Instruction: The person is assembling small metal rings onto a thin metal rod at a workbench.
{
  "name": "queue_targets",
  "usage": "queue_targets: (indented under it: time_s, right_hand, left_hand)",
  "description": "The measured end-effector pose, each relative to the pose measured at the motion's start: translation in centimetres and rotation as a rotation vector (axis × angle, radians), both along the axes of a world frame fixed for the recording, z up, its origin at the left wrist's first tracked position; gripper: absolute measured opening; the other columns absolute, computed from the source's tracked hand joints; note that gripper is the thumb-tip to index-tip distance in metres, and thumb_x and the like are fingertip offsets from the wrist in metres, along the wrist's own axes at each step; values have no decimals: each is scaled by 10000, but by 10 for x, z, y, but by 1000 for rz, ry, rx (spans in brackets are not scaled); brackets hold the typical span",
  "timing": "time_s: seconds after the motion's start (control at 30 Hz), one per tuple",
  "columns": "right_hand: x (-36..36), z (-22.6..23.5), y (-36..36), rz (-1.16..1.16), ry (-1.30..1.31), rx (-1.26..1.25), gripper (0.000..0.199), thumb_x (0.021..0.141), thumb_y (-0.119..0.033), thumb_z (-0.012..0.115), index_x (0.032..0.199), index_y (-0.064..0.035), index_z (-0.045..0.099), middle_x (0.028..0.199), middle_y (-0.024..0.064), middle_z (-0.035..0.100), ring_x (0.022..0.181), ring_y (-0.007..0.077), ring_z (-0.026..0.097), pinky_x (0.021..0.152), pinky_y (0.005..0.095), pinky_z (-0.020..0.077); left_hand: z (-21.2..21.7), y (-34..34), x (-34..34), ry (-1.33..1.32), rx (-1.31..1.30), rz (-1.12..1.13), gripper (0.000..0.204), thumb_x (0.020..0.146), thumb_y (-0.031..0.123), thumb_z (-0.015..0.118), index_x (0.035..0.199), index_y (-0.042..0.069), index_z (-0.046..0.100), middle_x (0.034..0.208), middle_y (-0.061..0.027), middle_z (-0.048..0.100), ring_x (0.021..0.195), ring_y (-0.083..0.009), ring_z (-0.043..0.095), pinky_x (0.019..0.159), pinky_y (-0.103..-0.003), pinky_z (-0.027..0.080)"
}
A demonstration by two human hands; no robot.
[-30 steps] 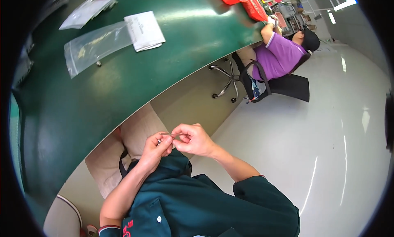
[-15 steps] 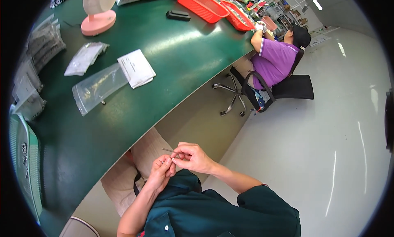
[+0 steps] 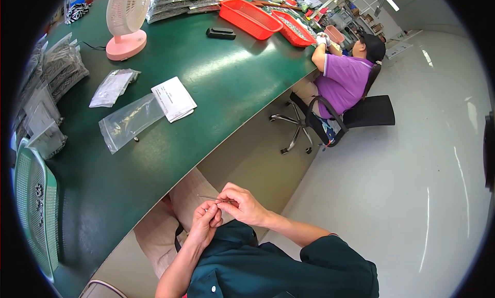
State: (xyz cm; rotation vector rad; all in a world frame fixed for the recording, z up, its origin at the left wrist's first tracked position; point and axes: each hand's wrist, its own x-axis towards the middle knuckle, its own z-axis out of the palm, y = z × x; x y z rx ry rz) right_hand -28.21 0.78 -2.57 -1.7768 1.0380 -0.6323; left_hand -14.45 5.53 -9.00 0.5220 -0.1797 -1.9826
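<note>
Over my lap, just off the table's edge, my two hands meet at their fingertips. My right hand (image 3: 240,204) is closed on a thin metal rod (image 3: 207,197), whose end sticks out to the left above the other hand. Whether it is a plain pin or part of a tool cannot be made out. My left hand (image 3: 204,220) is pinched, thumb against forefinger, touching the right fingertips. Whatever lies in that pinch is too small and covered to name.
On the green table (image 3: 216,97) lie a clear zip bag (image 3: 129,123), folded white paper (image 3: 174,99) and a packed bag (image 3: 113,87). A green basket (image 3: 50,205) stands left, a pink fan (image 3: 126,46) and red baskets (image 3: 250,20) farther back. A person in purple (image 3: 348,73) sits at right.
The rod now lies flatter between my fingers. My hands stay together at nearly the same spot, and the whole view has shifted slightly, bringing more of the table's left side in.
</note>
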Motion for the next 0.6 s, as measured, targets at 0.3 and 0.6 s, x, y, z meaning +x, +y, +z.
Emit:
queue_targets:
  time_s: [0.3,0.6]
  right_hand:
    - [2,-2,3,-28,-28,31,38,789,-3,577,797,25,553,796,37,472,635,84,487,527,207,415]
    - [3,-2,1,-28,-15,35,46,780,-7,589,799,20,556,792,36,482,621,77,479,507,200,400]
  left_hand:
    - [-1,1,2,-31,-7,1,129,871,168,502,855,45,537,593,-7,457,471,-53,292,454,-190,248]
    - [-3,0,3,-46,6,7,130,869,164,505,870,41,546,593,-7,463,462,-53,286,443,-193,241]
